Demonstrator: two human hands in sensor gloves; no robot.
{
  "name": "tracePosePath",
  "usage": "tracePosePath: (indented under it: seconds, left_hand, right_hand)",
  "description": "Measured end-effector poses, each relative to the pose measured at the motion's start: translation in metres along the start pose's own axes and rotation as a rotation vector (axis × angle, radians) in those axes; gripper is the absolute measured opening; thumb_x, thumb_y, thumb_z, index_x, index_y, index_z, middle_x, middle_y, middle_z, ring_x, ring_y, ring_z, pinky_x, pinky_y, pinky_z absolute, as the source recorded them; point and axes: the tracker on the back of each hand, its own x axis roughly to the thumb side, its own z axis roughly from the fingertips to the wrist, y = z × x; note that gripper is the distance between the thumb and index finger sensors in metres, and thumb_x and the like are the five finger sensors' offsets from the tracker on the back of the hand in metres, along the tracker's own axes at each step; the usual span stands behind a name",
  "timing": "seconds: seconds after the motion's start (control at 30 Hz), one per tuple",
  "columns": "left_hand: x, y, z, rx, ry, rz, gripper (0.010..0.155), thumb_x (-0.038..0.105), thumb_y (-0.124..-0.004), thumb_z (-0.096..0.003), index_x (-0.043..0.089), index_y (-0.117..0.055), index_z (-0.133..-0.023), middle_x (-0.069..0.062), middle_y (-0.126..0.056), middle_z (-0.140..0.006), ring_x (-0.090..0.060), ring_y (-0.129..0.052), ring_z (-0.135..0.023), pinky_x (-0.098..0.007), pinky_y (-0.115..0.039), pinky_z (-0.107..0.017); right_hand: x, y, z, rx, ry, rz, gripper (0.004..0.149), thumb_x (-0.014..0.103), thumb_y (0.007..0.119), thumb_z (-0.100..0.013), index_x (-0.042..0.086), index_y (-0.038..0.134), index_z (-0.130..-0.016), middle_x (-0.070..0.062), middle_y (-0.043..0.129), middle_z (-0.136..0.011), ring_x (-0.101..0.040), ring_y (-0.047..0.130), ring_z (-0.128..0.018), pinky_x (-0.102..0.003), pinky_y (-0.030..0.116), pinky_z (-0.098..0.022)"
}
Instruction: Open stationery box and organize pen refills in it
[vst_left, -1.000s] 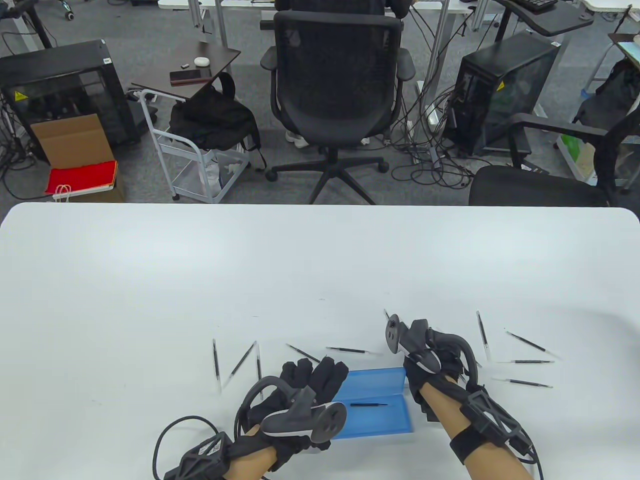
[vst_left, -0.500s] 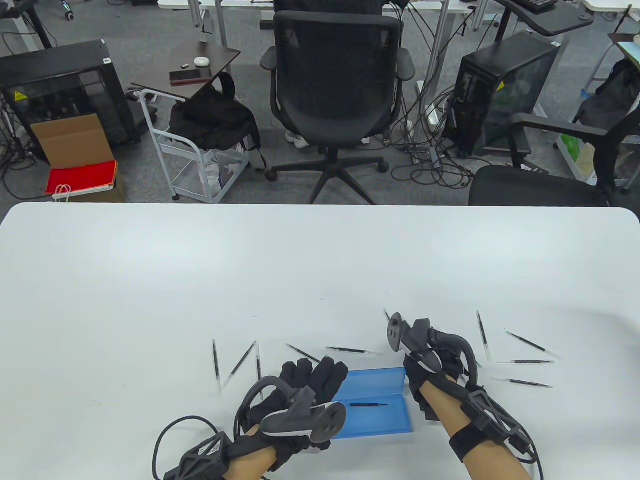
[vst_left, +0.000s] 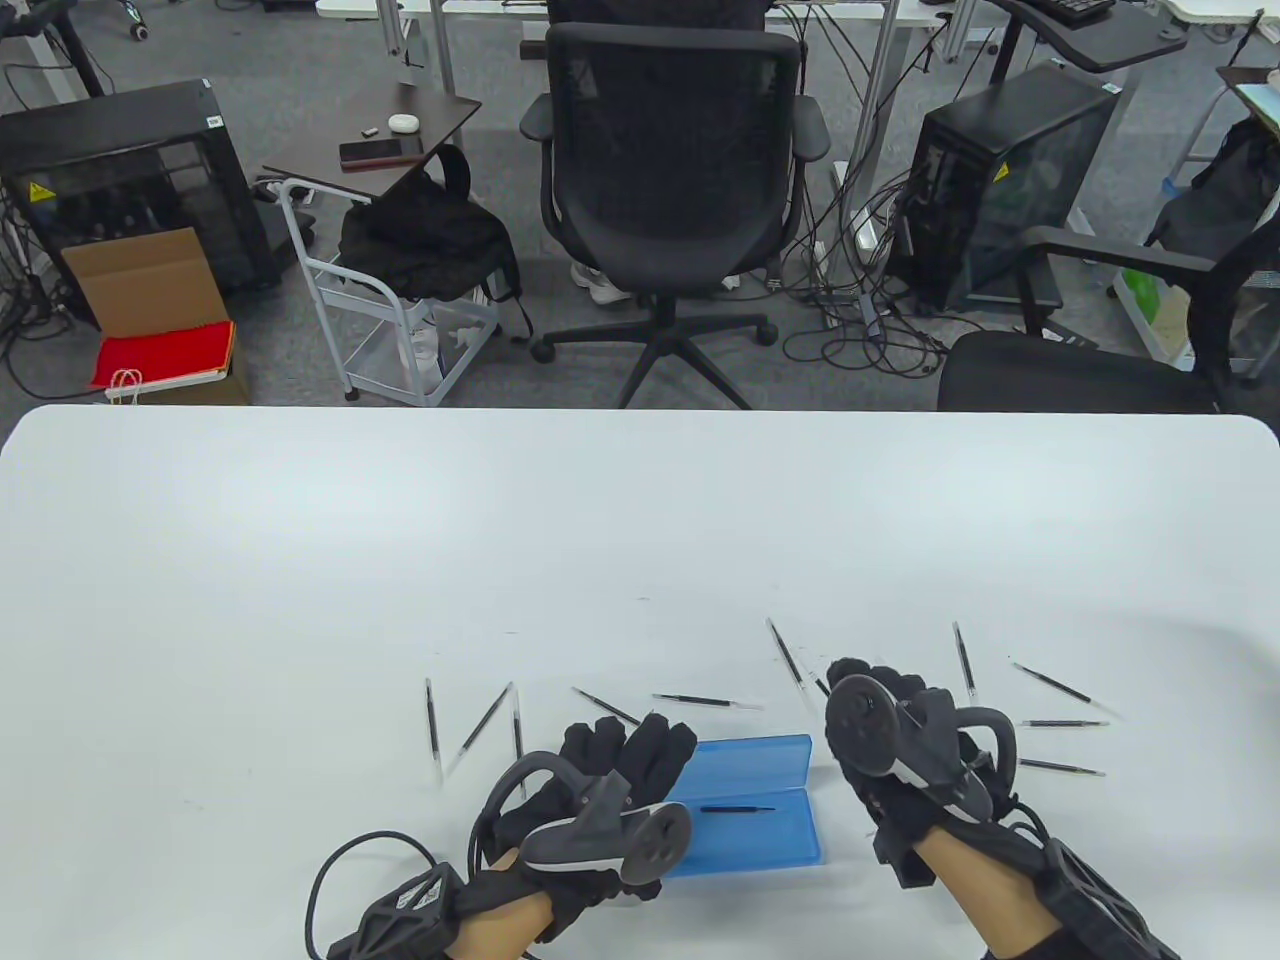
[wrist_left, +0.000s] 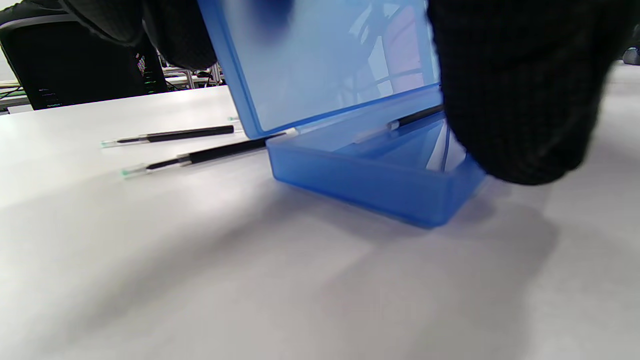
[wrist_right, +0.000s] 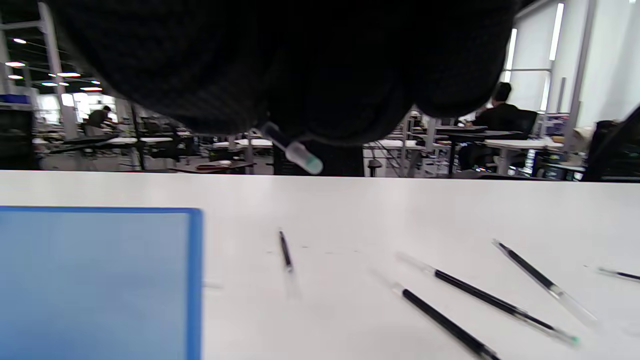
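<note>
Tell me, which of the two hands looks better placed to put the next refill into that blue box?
The right hand, probably. It already pinches a refill, beside the open blue box. The left hand is busy holding the box's lid up.

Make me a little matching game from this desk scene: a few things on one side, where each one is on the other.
Things:
1. stationery box
2. left hand
3. right hand
4. office chair

Places or states:
A. pinches a pen refill
B. beyond the table's far edge
C. lid up, one refill inside
D. holds the box's left end

Pairs: 1-C, 2-D, 3-A, 4-B
</note>
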Motion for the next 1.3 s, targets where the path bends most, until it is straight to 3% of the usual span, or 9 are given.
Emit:
tracePosePath:
  seconds: [0.23,0.53,0.63,1.0,1.3]
  left_hand:
    - [0.000,0.000,0.000,-0.001,0.003,0.000,0.128,0.067,-0.090,-0.0324,0.013,-0.010,-0.116,-0.019,-0.025,-0.126,-0.058,-0.057,-0.107,-0.072,-0.053,-0.075]
    - [0.000,0.000,0.000,0.001,0.005,-0.005,0.128,0.067,-0.090,-0.0323,0.013,-0.009,-0.116,-0.019,-0.024,-0.126,-0.058,-0.057,-0.107,-0.072,-0.053,-0.075]
    - [0.000,0.000,0.000,0.000,0.004,-0.003,0.128,0.067,-0.090,-0.0324,0.013,-0.009,-0.116,-0.019,-0.024,-0.126,-0.058,-0.057,-0.107,-0.072,-0.053,-0.075]
    - [0.000,0.000,0.000,0.004,0.001,-0.001,0.128,0.067,-0.090,-0.0326,0.013,-0.010,-0.116,-0.019,-0.025,-0.126,-0.058,-0.057,-0.107,-0.072,-0.052,-0.075]
    - [0.001,0.000,0.001,0.009,0.001,-0.008,0.128,0.067,-0.090,-0.0326,0.013,-0.010,-0.116,-0.019,-0.025,-0.125,-0.058,-0.058,-0.106,-0.072,-0.053,-0.075]
  right_hand:
    - [0.032,0.022,0.047,-0.032,-0.272,0.092,0.055,0.032,0.094,-0.045,0.016,0.079,-0.095,-0.007,0.101,-0.075,-0.028,0.102,-0.059,-0.055,0.083,-0.057]
    - [0.058,0.058,0.054,-0.038,-0.461,0.272,0.056,0.032,0.093,-0.044,0.018,0.077,-0.096,-0.005,0.100,-0.077,-0.027,0.101,-0.061,-0.054,0.082,-0.060]
    - [0.065,0.064,0.051,0.004,-0.467,0.309,0.056,0.032,0.093,-0.045,0.018,0.077,-0.096,-0.005,0.100,-0.078,-0.027,0.101,-0.062,-0.054,0.082,-0.060]
    - [0.083,0.075,0.046,-0.011,-0.531,0.318,0.057,0.033,0.092,-0.045,0.020,0.075,-0.098,-0.004,0.099,-0.080,-0.026,0.100,-0.065,-0.054,0.081,-0.062]
    - [0.077,0.065,0.050,-0.012,-0.518,0.264,0.059,0.036,0.092,-0.044,0.020,0.074,-0.099,-0.004,0.098,-0.082,-0.027,0.100,-0.067,-0.054,0.080,-0.063]
